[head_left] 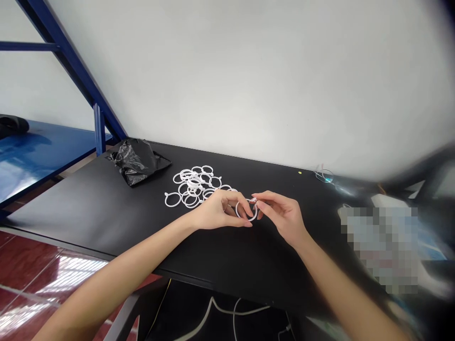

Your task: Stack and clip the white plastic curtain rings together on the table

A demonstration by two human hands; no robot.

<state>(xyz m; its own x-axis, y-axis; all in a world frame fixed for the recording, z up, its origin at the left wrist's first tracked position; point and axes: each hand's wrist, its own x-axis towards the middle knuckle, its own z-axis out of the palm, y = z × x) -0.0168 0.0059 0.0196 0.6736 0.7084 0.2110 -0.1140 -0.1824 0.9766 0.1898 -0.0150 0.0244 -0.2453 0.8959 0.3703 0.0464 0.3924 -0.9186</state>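
Between my two hands, above the black table, is a white ring (237,211) with a small knob on its rim. My left hand (227,208) grips the ring's left and lower side between thumb and fingers. The thumb and fingertips of my right hand (282,213) pinch the knob at its upper right. Behind my left hand lies a loose pile of several similar white rings (195,182), overlapping one another. Part of that pile is hidden by my left hand.
A crumpled black plastic bag (137,158) lies on the black table (106,203) at the back left. Clear strands (324,176) rest near the wall. Blurred, pixelated packaging (384,246) sits at the right. A blue metal frame (76,71) stands left; cables (209,312) hang below the front edge.
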